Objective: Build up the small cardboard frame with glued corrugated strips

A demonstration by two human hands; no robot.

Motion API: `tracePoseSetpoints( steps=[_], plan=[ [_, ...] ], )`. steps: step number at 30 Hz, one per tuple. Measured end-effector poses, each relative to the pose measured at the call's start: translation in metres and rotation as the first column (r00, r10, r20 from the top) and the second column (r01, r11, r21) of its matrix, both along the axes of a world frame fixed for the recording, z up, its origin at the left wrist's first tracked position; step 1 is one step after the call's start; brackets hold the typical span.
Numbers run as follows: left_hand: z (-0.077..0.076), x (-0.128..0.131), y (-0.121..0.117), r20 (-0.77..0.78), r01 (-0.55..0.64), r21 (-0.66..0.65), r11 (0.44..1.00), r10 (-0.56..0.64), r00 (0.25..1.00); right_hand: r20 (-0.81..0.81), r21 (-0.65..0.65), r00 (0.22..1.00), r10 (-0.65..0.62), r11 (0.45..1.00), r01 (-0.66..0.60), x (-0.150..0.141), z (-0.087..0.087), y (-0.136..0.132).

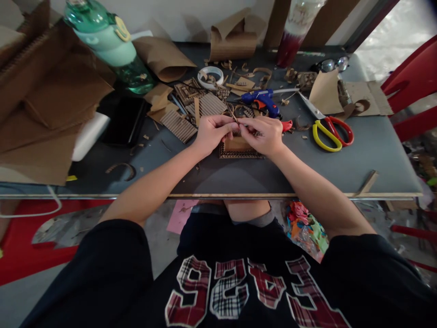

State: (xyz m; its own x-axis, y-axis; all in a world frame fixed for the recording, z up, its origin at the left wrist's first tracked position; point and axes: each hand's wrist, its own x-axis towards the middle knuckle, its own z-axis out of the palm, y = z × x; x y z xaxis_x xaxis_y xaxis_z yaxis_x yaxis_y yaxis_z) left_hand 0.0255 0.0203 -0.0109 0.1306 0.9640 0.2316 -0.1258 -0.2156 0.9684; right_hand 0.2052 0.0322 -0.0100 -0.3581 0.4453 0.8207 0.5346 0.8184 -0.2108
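Observation:
My left hand [214, 132] and my right hand [264, 133] meet over the middle of the desk, fingertips pinched together. Between them is a thin brown strip [233, 112], which looks like cardboard, its upper end slanting away from me. Beneath my hands lies a small cardboard piece with a corrugated border [241, 154], partly covered by my fingers. Just beyond my right hand rests a blue glue gun [264, 101]. A red handle tip [287, 125] pokes out beside that hand; the rest of it is hidden.
Scissors with yellow and red handles [329, 132] lie to the right. Corrugated cardboard scraps [179, 125] and a white tape roll [210, 77] are behind my hands. At left stand a green bottle [112, 50], a black phone [125, 120] and brown cardboard [51, 100]. A tall cup [297, 34] stands behind.

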Motion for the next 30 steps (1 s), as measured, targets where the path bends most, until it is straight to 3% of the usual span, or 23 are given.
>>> tracePoseSetpoints(
  steps=[8, 17, 22, 30],
  plan=[
    [-0.006, -0.007, 0.004, -0.176, -0.027, 0.077, 0.997, 0.041, 0.984, 0.063, -0.097, 0.998, 0.003, 0.995, 0.003, 0.005, 0.001, 0.001],
    [-0.002, -0.005, 0.000, -0.187, -0.024, 0.114, 0.993, 0.045, 0.981, 0.029, 0.066, 0.998, -0.049, 0.997, 0.047, 0.001, 0.001, -0.001],
    [0.000, -0.005, -0.003, -0.212, -0.021, 0.141, 0.990, 0.051, 0.976, 0.001, 0.103, 1.000, -0.005, 0.995, 0.005, 0.001, 0.006, -0.001],
    [0.003, -0.011, -0.004, -0.322, 0.055, 0.270, 0.961, 0.036, 0.946, 0.018, -0.077, 0.997, 0.070, 0.995, -0.069, 0.006, 0.009, -0.003]
  ],
)
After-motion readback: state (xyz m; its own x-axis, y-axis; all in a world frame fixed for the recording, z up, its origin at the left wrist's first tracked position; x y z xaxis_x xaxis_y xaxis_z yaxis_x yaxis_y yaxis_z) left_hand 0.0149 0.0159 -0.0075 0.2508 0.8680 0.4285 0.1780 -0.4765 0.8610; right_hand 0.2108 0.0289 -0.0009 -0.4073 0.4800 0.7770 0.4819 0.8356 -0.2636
